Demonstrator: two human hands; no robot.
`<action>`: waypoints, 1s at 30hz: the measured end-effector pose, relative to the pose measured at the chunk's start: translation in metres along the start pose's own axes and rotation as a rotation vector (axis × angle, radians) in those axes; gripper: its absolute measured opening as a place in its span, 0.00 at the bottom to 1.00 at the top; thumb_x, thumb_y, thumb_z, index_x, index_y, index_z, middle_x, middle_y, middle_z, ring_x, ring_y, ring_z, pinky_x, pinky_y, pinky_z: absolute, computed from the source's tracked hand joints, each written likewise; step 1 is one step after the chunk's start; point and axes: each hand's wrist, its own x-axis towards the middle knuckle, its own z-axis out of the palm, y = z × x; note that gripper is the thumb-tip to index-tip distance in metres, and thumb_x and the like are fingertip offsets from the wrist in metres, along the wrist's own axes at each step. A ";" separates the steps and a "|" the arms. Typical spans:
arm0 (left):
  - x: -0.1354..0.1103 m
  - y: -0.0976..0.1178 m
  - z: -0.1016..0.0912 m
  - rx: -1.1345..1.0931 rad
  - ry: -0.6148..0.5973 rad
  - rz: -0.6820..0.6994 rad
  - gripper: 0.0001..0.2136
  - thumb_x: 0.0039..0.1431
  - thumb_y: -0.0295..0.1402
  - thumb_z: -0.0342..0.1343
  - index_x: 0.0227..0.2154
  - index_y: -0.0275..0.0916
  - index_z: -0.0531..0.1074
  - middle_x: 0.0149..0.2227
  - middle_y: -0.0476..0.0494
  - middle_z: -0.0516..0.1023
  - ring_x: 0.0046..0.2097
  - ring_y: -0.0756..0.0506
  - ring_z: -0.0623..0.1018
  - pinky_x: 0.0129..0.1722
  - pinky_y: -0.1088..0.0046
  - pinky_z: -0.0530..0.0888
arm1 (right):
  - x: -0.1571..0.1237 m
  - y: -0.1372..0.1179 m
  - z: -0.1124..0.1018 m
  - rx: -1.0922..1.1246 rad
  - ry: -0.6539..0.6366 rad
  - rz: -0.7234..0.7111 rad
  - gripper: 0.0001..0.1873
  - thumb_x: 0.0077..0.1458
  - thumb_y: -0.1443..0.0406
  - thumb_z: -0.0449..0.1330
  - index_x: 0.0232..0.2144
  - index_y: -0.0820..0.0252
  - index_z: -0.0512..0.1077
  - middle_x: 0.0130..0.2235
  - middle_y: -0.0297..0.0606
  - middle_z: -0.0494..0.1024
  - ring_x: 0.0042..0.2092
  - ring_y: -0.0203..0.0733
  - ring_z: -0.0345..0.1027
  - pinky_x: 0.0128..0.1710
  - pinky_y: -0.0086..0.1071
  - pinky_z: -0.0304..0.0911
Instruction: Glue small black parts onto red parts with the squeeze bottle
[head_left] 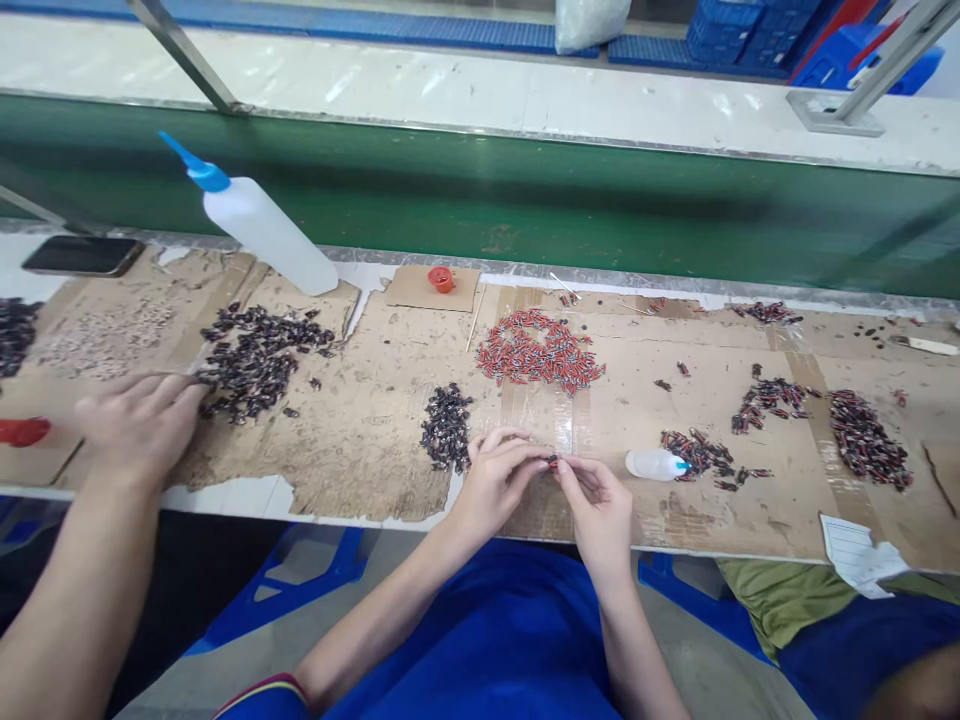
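My left hand (495,482) and my right hand (602,503) meet over the cardboard at the table's front edge. Between their fingertips they pinch a small dark part with some red (553,462); its exact kind is too small to make out. Just left of my left hand lies a heap of small black parts (448,427). Beyond both hands spreads a pile of red parts with pale ends (536,350). A small white squeeze bottle (654,464) with a blue tip lies on its side to the right, its tip against a pile of red-and-black parts (697,452).
A co-worker's hand (139,420) rests beside a black heap (262,355) at left. A large blue-tipped bottle (270,235) leans behind it. A red cap (440,279) sits on cardboard. More red-and-black piles (870,440) and crumpled paper (862,555) lie right. A green barrier (480,200) runs behind.
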 end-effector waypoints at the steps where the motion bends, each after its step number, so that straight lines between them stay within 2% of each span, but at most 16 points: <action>1: 0.000 0.000 0.000 -0.001 0.008 0.012 0.06 0.62 0.30 0.56 0.37 0.46 0.77 0.37 0.48 0.83 0.49 0.42 0.74 0.49 0.59 0.62 | -0.001 -0.001 0.000 -0.004 0.001 -0.002 0.15 0.47 0.54 0.67 0.31 0.60 0.77 0.33 0.40 0.82 0.36 0.44 0.78 0.43 0.40 0.74; 9: -0.002 -0.001 -0.002 -0.055 0.046 0.107 0.07 0.62 0.32 0.55 0.38 0.46 0.78 0.36 0.46 0.83 0.48 0.41 0.74 0.47 0.58 0.65 | -0.004 -0.002 -0.001 -0.074 0.001 -0.084 0.14 0.51 0.55 0.64 0.33 0.60 0.77 0.34 0.41 0.82 0.36 0.44 0.78 0.41 0.39 0.75; 16: 0.000 0.002 -0.007 -0.213 0.046 0.139 0.07 0.63 0.30 0.54 0.37 0.43 0.78 0.34 0.43 0.82 0.45 0.42 0.73 0.47 0.61 0.70 | -0.007 0.007 0.000 -0.255 0.002 -0.293 0.11 0.57 0.59 0.59 0.35 0.60 0.76 0.36 0.43 0.82 0.38 0.44 0.77 0.41 0.38 0.74; 24: 0.002 0.012 -0.007 -0.365 0.014 -0.019 0.05 0.59 0.29 0.57 0.35 0.40 0.78 0.35 0.43 0.80 0.41 0.45 0.75 0.45 0.66 0.73 | -0.006 0.003 0.000 -0.432 0.036 -0.560 0.06 0.59 0.67 0.58 0.36 0.60 0.75 0.35 0.40 0.81 0.38 0.41 0.77 0.40 0.35 0.74; 30: 0.002 0.014 -0.005 -0.402 0.035 -0.080 0.05 0.57 0.28 0.57 0.34 0.40 0.77 0.35 0.43 0.79 0.43 0.44 0.75 0.46 0.66 0.73 | -0.005 -0.006 -0.001 -0.467 0.016 -0.640 0.07 0.58 0.71 0.58 0.37 0.60 0.76 0.35 0.40 0.81 0.37 0.39 0.77 0.39 0.32 0.74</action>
